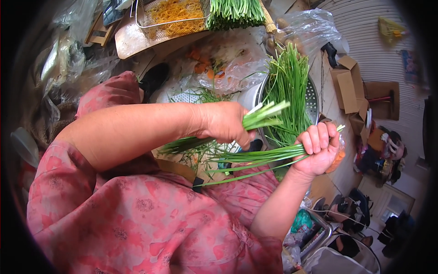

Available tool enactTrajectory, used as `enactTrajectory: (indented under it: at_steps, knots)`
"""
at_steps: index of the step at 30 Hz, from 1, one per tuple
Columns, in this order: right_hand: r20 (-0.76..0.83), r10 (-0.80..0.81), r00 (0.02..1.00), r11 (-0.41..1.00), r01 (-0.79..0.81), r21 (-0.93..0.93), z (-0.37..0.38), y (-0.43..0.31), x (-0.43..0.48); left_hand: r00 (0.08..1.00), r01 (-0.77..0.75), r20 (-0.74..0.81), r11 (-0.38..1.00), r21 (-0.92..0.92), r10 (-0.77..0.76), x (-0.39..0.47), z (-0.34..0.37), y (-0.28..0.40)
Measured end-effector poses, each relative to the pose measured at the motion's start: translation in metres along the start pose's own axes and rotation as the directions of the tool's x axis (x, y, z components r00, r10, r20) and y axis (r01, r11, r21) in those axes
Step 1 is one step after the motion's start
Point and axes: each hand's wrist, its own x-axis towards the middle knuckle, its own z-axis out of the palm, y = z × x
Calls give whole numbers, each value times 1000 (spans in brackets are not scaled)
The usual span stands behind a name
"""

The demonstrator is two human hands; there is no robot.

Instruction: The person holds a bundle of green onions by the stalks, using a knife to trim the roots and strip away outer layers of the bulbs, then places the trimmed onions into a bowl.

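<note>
My left hand (226,121) is closed around a bunch of garlic chives (261,116); the pale stem ends stick out to the right, and the green tips trail left behind the wrist. Lower and to the right, my right hand (316,147) grips a thinner bunch of chives (260,156), its stem ends poking out past the fingers and its long leaves spread leftward below the left hand. Just beyond both hands, a metal colander (312,99) holds a thick pile of chives (289,89). Loose leaf scraps (205,150) lie beneath the left forearm.
A wire mesh basket (145,29) of yellow rubber bands stands on a board (128,44), beside stacked cut chives (236,13). Clear plastic with orange peelings (205,66) lies on the floor. Potatoes in a plastic bag (318,25), cardboard boxes (349,85) and a tray (325,236) are at the right.
</note>
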Motion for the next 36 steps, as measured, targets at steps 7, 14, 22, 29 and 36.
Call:
enactTrajectory:
  at_steps: [7,14,22,29,36]
  knots:
    - [-6,-54,999,998,54,40,-4,-7,-3,999,-49,13,959,280,47,-1,12,-12]
    - [-68,-150,986,987,154,49,-6,-13,-3,980,-140,-103,953,270,173,-1,20,-26]
    - [-72,-191,979,977,197,84,-1,-16,-5,848,-380,-174,803,460,501,0,26,-37]
    - [-27,-221,975,968,223,115,0,-16,-5,692,-528,-172,653,542,702,5,27,-41]
    - [10,-221,975,971,220,97,-1,-18,-7,674,-566,-166,648,509,719,5,26,-39]
